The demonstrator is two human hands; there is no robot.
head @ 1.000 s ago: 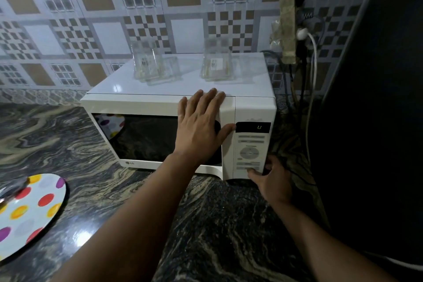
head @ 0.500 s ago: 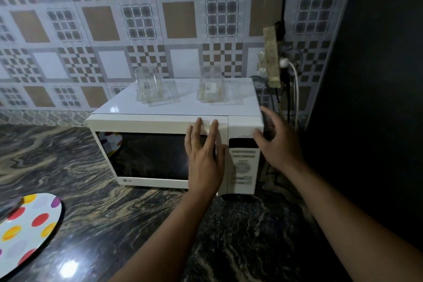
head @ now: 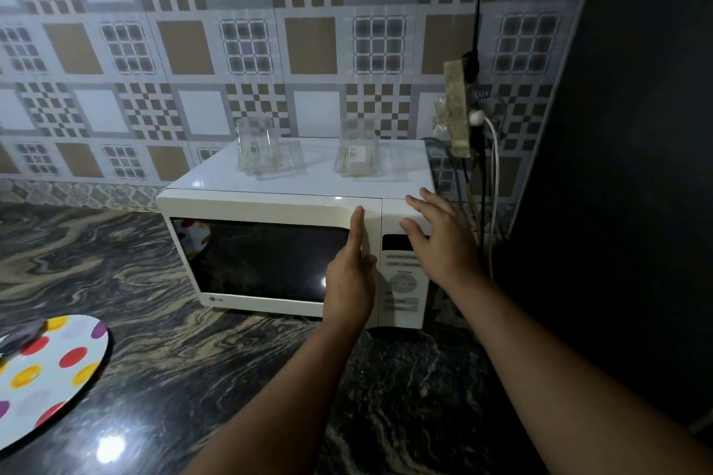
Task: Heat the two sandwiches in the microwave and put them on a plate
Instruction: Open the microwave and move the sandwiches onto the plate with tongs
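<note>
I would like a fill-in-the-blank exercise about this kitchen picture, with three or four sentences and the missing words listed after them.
1. The microwave door is ____.
2. On top of the microwave stand ____ clear plastic containers.
3. The left hand lies edge-on against the door's ____ edge, while the right hand is open by the control panel.
4. The polka-dot plate lies on the marble counter, to the ____ of the microwave.

Missing words: closed; two; right; left

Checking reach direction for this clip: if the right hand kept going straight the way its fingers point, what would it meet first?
Probably the microwave: the right hand points up-left at its top right front corner, above the control panel. Depth is unclear; it may already touch.
</note>
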